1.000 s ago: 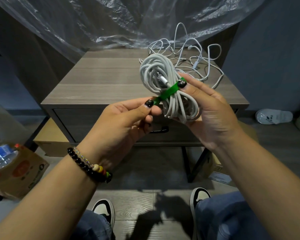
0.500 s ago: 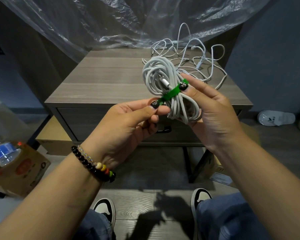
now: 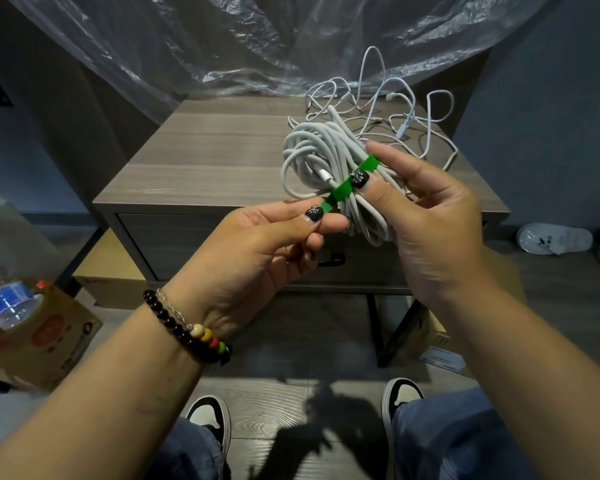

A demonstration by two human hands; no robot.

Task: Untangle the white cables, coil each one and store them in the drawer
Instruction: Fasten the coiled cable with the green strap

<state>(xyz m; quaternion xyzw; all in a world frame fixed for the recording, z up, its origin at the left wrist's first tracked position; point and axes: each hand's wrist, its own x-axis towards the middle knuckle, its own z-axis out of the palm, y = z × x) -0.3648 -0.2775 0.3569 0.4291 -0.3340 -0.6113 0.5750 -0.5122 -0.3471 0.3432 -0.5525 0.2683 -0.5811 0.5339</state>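
Thick white coiled cable (image 3: 321,174) held up near, right hand (image 3: 426,216) gripping, left hand (image 3: 257,251) pinching green strap (image 3: 349,187); thin white tangled cables (image 3: 395,112) left far right; grey wooden drawer (image 3: 243,247) closed

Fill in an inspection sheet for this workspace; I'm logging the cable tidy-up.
Surface: wooden table top, bare at left.
Job's things: coiled white cable with green strap across it; drawer closed.
Clutter: nothing seen on the table beyond cables.
Grippers: left hand pinches the strap's end; right hand holds the coil, thumb on the strap.
Cables: tangled white cables at the table's back right.
Surroundings: plastic sheet, cardboard box, bottle.
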